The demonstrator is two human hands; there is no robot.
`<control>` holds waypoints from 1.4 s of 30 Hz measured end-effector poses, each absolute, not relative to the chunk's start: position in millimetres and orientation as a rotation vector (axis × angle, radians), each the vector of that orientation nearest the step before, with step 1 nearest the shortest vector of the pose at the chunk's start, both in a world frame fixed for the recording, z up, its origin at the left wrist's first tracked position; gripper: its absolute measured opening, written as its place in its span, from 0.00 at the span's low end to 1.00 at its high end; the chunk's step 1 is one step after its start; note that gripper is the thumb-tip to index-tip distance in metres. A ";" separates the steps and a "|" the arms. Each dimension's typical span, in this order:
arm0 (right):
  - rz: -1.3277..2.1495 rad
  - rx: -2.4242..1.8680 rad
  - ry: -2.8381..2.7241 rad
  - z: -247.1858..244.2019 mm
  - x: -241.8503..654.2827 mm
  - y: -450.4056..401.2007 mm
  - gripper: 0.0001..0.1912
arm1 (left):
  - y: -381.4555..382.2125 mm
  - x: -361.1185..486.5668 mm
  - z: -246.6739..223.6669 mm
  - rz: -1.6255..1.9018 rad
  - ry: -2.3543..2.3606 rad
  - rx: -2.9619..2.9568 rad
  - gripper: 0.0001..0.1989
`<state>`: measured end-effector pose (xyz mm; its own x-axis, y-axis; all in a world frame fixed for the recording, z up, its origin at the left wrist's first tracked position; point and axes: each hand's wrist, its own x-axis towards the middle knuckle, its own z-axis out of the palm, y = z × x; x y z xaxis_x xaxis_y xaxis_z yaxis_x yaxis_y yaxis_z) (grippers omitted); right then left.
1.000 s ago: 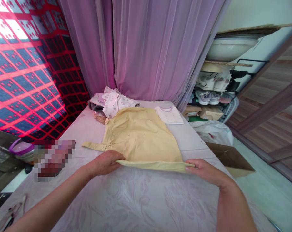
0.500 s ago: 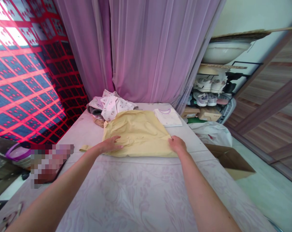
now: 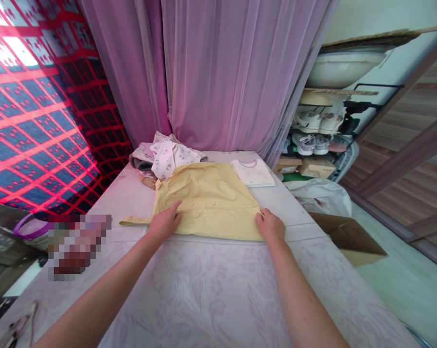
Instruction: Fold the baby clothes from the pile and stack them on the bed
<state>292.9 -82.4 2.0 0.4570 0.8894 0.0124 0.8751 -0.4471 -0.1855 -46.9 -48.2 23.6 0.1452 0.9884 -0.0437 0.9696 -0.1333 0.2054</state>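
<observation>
A long bed (image 3: pixel 218 290) under a pale pink floral cover fills the lower part of the view, with a mauve sheer curtain (image 3: pixel 218 72) hanging behind it. To the right, a wire rack (image 3: pixel 379 86) holds pairs of shoes (image 3: pixel 307 144) on its shelves, below a white basin (image 3: pixel 345 70). Two small cardboard boxes (image 3: pixel 314 167) sit at its foot. Nearer the bed stand a white plastic bag (image 3: pixel 321 195) and a large open cardboard box (image 3: pixel 348 241), its inside hidden from this angle. A purple-rimmed tub (image 3: pixel 32 231) stands at the far left, just beside a pixelated patch (image 3: pixel 78 246).

A yellow shirt (image 3: pixel 207 203) lies spread flat on the bed, with one sleeve (image 3: pixel 134 222) stretched out to the left. Just beyond it are a heap of printed clothes (image 3: pixel 167 157) and a folded white top (image 3: pixel 252 173), the heap touching the shirt's collar end.

The left hand (image 3: pixel 163 223) rests on the shirt's near part, fingers (image 3: pixel 175 209) extended and relaxed, not clenched. The right hand (image 3: pixel 271 227) rests on the shirt's lower right edge, its fingers (image 3: pixel 261 217) likewise loose, pinching nothing.
</observation>
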 end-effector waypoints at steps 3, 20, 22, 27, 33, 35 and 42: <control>0.090 -2.498 -1.536 -3.7 290.8 -88.9 0.20 | -50.8 -46.0 17.2 0.100 1.949 2.227 0.26; 0.068 -2.381 -1.521 -13.2 289.9 -94.1 0.20 | -47.7 -48.8 10.8 0.212 2.005 2.106 0.26; 0.036 -2.381 -1.510 -15.3 290.0 -94.2 0.20 | -48.6 -49.4 7.6 0.273 2.032 2.084 0.25; -0.011 -2.380 -1.483 -17.6 288.7 -94.5 0.20 | -46.2 -53.1 1.1 0.466 2.042 1.955 0.23; 0.060 -2.413 -1.520 -10.0 291.1 -90.4 0.17 | -40.9 -52.3 5.3 0.416 2.045 1.922 0.22; 0.046 -2.394 -1.501 -8.3 291.8 -88.5 0.15 | -40.5 -51.3 6.8 0.436 2.051 1.897 0.22; -0.045 -2.431 -1.541 -12.7 290.8 -87.2 0.11 | -46.8 -47.9 11.3 0.395 2.065 2.046 0.21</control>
